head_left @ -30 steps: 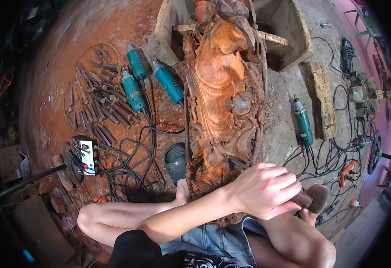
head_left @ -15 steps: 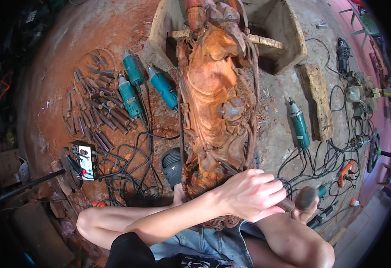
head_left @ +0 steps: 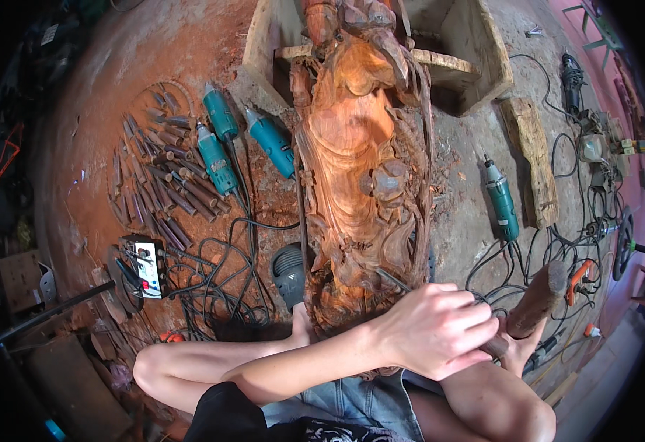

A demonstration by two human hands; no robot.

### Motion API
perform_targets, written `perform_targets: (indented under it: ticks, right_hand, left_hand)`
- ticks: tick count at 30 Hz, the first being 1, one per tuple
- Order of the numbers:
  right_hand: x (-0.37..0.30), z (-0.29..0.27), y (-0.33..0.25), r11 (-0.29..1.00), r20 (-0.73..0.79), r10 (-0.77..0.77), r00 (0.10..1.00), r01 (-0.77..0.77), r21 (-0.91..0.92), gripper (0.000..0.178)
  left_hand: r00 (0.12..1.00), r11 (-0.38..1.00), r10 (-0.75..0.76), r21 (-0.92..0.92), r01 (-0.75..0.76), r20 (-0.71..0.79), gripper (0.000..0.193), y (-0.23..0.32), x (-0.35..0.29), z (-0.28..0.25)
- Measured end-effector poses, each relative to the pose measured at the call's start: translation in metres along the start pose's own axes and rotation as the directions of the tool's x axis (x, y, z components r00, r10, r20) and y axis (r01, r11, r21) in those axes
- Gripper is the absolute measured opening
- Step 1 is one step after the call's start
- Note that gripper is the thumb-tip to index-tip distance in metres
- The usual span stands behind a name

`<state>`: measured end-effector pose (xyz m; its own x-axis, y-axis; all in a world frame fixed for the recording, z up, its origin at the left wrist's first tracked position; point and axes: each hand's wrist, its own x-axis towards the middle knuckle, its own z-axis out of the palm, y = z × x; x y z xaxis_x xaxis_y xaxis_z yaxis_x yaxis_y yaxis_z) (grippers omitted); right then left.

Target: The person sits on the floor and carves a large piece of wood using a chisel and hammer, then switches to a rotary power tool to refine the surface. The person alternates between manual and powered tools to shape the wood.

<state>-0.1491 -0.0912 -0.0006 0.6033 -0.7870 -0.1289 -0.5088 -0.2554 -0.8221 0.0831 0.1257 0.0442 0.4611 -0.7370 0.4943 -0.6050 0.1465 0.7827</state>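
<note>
A long carved wooden figure [head_left: 352, 162], orange-brown with folds and relief, stretches from my lap to a wooden trough [head_left: 488, 62]. My left hand [head_left: 437, 328] is closed round a carving chisel [head_left: 496, 345]; its thin metal blade points up-left onto the figure's lower right edge, and its handle end sticks out to the right. In my right hand [head_left: 518, 352] is a wooden mallet [head_left: 538, 298], its thick end tilted up and right. The mallet appears close to the chisel's handle end; whether they touch I cannot tell. My right fingers are partly hidden.
On the left, many chisels [head_left: 164, 173] lie in a pile beside several teal power grinders [head_left: 215, 158]. A white-faced control box [head_left: 145, 269] and tangled black cords [head_left: 219, 272] lie nearer. At right are another teal grinder [head_left: 501, 199] and a rough timber block [head_left: 530, 162].
The mallet has swung up and now stands more upright beside the chisel handle. My left hand has shifted slightly right and still grips the chisel.
</note>
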Motion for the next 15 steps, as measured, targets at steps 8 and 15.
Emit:
perform_targets:
  ticks: [8, 15]
  right_hand:
    - [0.021, -0.003, -0.047, 0.931, 0.199, -0.327, 0.924, 0.352, -0.102, 0.053]
    - [0.022, -0.016, -0.041, 0.771, 0.318, -0.507, 0.801, 0.587, -0.246, 0.049]
  left_hand:
    - [0.992, 0.997, 0.074, -0.021, -0.077, -0.102, 0.042, -0.001, -0.009, -0.008]
    - [0.991, 0.995, 0.080, -0.051, -0.086, -0.108, 0.044, -0.004, -0.011, -0.006]
